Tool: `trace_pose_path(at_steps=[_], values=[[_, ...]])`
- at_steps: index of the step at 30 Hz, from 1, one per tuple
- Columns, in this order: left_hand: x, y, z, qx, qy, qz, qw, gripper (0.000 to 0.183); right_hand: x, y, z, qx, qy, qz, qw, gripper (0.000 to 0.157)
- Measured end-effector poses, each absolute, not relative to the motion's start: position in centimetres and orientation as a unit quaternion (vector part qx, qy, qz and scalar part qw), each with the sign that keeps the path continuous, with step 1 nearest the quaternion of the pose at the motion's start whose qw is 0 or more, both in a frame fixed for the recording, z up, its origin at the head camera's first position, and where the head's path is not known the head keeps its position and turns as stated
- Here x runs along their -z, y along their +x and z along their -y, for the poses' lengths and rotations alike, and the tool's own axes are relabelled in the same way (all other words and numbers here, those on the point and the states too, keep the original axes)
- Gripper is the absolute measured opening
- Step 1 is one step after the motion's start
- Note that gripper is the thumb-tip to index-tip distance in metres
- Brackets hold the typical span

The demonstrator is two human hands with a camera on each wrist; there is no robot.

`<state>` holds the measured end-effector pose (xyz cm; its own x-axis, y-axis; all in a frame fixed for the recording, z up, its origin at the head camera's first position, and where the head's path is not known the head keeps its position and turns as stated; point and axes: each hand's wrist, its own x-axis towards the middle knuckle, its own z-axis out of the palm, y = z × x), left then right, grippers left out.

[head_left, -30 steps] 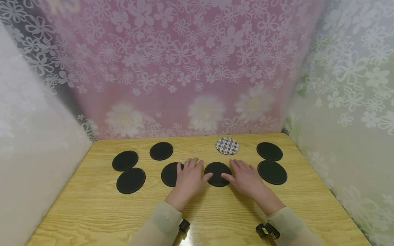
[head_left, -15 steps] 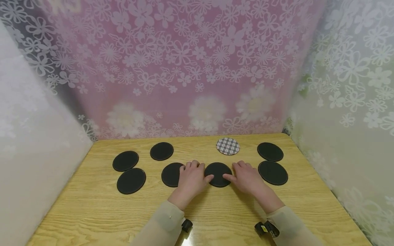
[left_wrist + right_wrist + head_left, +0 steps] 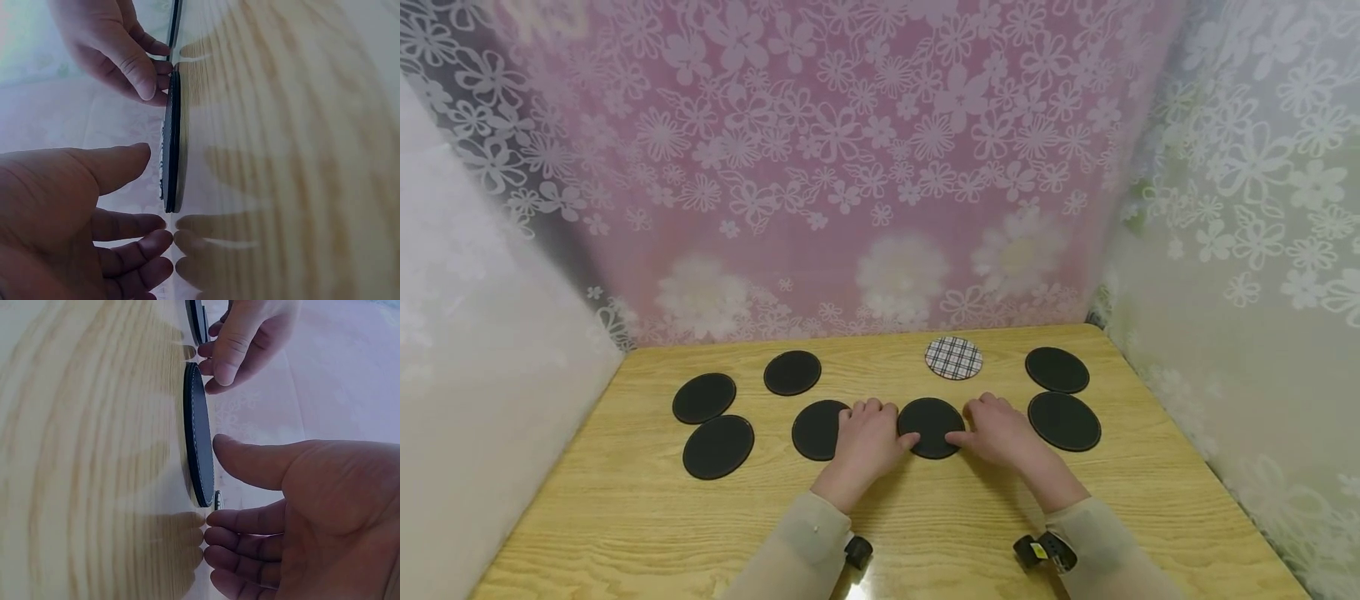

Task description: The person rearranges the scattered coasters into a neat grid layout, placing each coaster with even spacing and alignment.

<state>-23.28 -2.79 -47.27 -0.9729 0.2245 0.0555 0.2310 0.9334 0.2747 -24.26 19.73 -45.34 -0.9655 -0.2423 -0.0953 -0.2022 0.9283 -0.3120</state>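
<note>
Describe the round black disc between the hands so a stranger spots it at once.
On the yellowish wooden table, find the bare left hand and right hand. Between them lies a flat, round black disc with pale edge stitching; unlike its black neighbours, it has both thumbs over it.

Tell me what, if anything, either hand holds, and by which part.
Nothing is held: left hand and right hand flank the black disc between them, thumbs over its top.

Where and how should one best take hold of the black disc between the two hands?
Probably grip the disc by opposite parts of its rim, coming from left and right: it is round, thin and lies flat, so its edge offers the hold. The left hand and right hand flank it.
</note>
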Motion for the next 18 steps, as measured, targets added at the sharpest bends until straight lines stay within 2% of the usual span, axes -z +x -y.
trace_pose_path(at_steps=[18], values=[[47.74, -23.66, 2.52, 0.140, -0.116, 0.983, 0.016, 0.052, 45.10, -24.53, -19.22, 0.168, -0.096, -0.977, 0.085, 0.050]])
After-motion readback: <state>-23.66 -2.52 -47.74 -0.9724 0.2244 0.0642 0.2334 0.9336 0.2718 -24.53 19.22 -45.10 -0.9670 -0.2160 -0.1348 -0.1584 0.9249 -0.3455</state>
